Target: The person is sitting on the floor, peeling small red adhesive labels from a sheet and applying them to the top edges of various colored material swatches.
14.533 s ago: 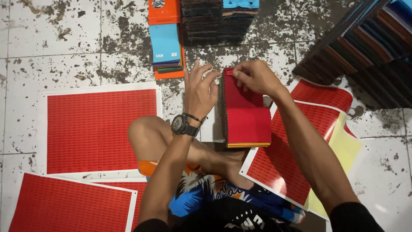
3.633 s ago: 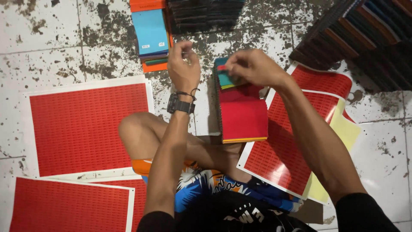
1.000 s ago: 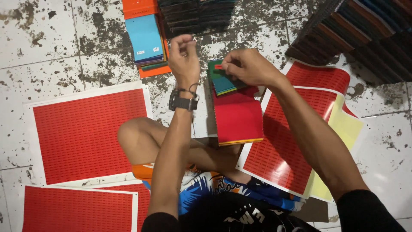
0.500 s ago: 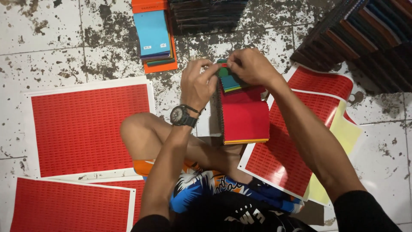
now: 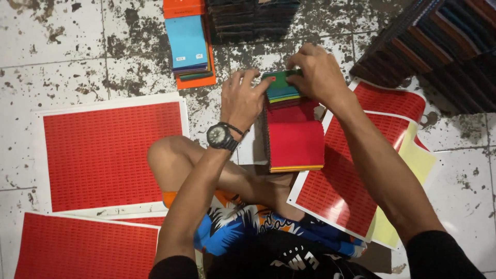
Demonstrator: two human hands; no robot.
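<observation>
With swatch book [image 5: 294, 142] on floor just past the knee, left hand [image 5: 240, 103] w/ fingers spread steadies its top-left edge, right hand [image 5: 318, 72] pinches the fanned swatches [image 5: 280, 87] — press flat, keep the small red sticker [image 5: 272, 79] square.

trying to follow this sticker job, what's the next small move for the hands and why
Probably press the small red sticker flat onto the green swatch. It sits at that swatch's top left corner, the left hand has its fingertips right by it, and the right hand holds the fanned swatches of the swatch book from above. Whether it is fully stuck down cannot be told.
</observation>
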